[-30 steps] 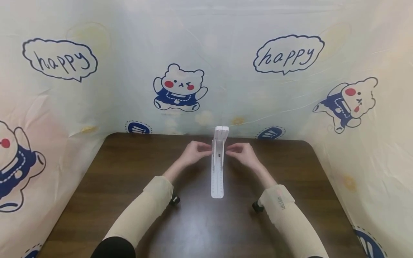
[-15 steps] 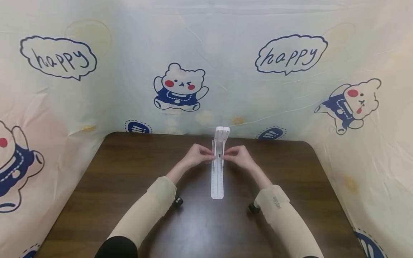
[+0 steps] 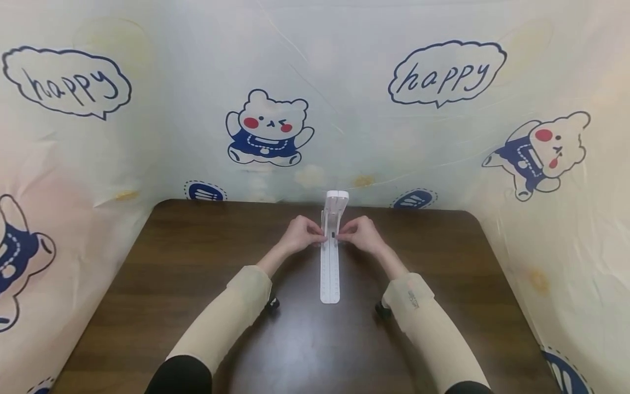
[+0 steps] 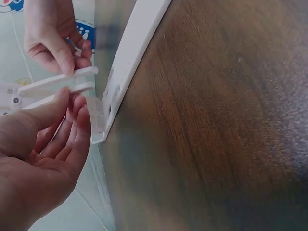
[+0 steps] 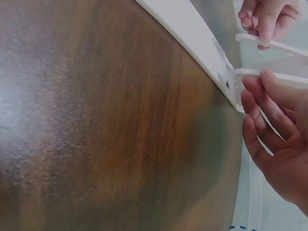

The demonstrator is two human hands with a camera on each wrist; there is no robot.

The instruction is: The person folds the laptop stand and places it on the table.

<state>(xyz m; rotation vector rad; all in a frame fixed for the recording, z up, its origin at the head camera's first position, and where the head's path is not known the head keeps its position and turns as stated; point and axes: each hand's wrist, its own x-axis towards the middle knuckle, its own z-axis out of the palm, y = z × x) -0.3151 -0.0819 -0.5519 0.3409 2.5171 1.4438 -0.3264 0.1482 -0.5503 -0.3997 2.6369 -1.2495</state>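
Observation:
A white folding stand (image 3: pixel 330 282) is on the dark wooden table, its long flat base toward me and its upright at the back. Two slim side arms project from the upright, close over the base. My left hand (image 3: pixel 297 235) pinches the left arm (image 4: pixel 84 87) near its tip between thumb and fingers, the other fingers loosely bent below. From the other side, my right hand (image 3: pixel 363 232) pinches the right arm (image 5: pixel 250 72) the same way. In the left wrist view both arm tips lie side by side with a narrow gap.
The wooden table (image 3: pixel 197 241) has rounded far corners. A pale curtain (image 3: pixel 344 109) printed with bears and the word "happy" encloses it at the back and sides. Small black devices (image 3: pixel 382 310) sit under both beige sleeves.
Both hands have come inward and slightly down from beside the stand and now pinch its side arms. The arms' lower ends no longer reach as far down over the base. The head view has shifted slightly.

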